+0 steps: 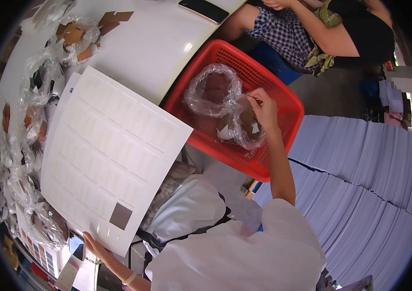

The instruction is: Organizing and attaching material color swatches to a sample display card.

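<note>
A large white sheet [118, 140] with rows of faint small pieces and one dark grey square lies tilted over the table's near edge. My left hand [97, 246] grips its lower edge, thumb on top and the other fingers mostly hidden. Over the red plastic basket [279, 160], my right hand [264, 109] is closed in a pinch on the rim of a clear plastic bag [252, 139]. Brown and white scraps show inside that bag. Beside it in the basket sits another round, open clear bag [214, 94].
On the white table [152, 41], crumpled clear bags with brown pieces [36, 121] line the left side. A phone [203, 10] lies at the far edge. Tall paper stacks [356, 179] stand right of the basket. Another person in checked cloth [288, 39] sits beyond it.
</note>
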A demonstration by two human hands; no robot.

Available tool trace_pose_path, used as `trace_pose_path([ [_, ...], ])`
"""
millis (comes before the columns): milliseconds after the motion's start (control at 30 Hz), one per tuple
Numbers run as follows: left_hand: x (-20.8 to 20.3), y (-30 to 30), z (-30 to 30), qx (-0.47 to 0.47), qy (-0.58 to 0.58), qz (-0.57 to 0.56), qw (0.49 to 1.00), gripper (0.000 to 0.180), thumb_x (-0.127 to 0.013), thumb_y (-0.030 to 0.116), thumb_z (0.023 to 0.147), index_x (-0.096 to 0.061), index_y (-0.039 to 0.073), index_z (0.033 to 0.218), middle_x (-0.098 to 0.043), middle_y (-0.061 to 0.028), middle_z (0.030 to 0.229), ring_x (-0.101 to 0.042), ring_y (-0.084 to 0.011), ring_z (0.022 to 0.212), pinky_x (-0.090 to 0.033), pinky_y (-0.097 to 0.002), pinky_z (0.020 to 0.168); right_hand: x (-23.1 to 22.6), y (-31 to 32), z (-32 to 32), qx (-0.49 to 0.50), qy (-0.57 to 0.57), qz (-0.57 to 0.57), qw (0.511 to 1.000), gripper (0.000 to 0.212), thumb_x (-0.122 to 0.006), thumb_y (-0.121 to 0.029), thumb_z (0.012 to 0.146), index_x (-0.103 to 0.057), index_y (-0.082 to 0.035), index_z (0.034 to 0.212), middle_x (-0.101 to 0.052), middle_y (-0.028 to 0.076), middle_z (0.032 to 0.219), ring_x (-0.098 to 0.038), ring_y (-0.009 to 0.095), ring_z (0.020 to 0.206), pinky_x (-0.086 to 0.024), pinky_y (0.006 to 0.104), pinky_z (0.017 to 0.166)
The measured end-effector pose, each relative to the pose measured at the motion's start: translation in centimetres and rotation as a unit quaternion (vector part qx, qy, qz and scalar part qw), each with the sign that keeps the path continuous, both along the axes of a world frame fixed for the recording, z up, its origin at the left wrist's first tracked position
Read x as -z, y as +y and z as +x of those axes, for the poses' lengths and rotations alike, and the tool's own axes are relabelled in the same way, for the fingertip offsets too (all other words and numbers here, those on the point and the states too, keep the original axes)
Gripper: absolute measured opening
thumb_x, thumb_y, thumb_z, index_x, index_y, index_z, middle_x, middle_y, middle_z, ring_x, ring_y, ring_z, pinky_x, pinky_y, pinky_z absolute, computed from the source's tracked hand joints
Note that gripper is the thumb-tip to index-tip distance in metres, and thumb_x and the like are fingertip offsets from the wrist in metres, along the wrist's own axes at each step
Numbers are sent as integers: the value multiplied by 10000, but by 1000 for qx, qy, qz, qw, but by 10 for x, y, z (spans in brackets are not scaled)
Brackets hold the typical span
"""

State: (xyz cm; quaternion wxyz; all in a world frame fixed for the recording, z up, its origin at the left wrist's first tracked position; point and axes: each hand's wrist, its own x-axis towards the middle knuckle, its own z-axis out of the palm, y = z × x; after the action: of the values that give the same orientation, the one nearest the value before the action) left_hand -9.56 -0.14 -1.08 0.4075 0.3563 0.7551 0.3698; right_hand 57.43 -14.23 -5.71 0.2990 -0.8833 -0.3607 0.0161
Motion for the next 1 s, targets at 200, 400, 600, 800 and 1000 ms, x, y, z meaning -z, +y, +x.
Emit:
trace_pose_path([
  [200,-6,4,-5,14,23,-3,1000,534,-543,503,979,-628,-24,994,-631,-37,850,-571,-92,785,-496,-229,699,51,91,19,-149,154,-61,975,217,-770,-200,801,-661,-70,936,-707,116,860,-690,280,727,-538,345,657],
  [400,-25,1,2,111,15,-5,994,496,-511,481,1000,-646,21,875,-518,29,521,-480,-53,418,-383,-176,409,77,141,10,-77,-4,-248,966,299,-820,-279,726,-691,-75,904,-709,158,932,-680,337,906,-526,433,810],
  [600,-32,3,-14,124,103,41,986,429,-487,410,1026,-665,19,1020,-616,-29,610,-562,-80,464,-418,-186,429,68,130,24,-47,-36,-230,971,212,-798,-249,747,-717,-88,859,-707,168,882,-682,368,859,-540,451,777],
  [800,-53,21,-12,88,143,107,980,352,-517,338,1026,-660,19,1066,-600,-12,659,-539,-65,513,-402,-185,463,39,117,27,-43,-59,-200,977,155,-749,-237,793,-761,-111,884,-694,183,818,-683,372,798,-548,459,731],
  [1000,-95,15,112,89,1,205,975,216,-544,145,996,-649,-20,1088,-683,-77,893,-604,-101,730,-481,-217,636,-91,129,-95,-28,296,131,946,163,-701,-201,913,-734,-42,926,-575,-66,638,-415,-2,489,-268,186,421],
])
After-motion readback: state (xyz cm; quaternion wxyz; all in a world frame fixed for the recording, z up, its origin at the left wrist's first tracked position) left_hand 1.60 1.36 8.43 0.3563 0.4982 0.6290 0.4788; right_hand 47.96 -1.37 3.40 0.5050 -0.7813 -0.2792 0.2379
